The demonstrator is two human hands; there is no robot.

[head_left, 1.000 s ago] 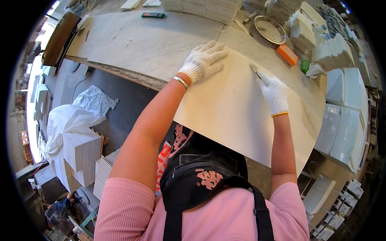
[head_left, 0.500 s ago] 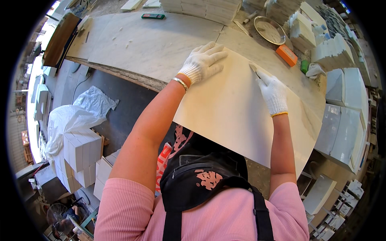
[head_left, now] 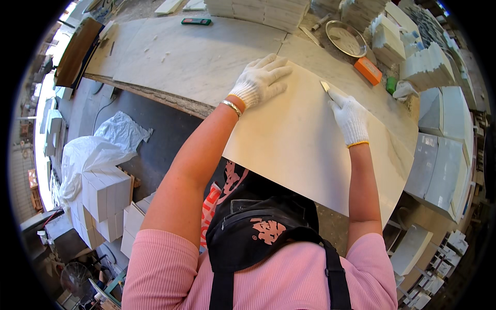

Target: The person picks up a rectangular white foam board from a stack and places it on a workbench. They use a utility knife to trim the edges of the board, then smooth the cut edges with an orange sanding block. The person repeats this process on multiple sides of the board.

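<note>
Resting flat with fingers spread, the left hand presses on the far left corner of a large cream tile. That tile lies on the stone bench, its near edge hanging off. At the tile's far edge, the right hand pinches a small blade. An orange block sits beyond the tile.

White knit gloves on the left hand and right hand — pink ribbed short-sleeved top, black apron straps, thin bracelet.
</note>
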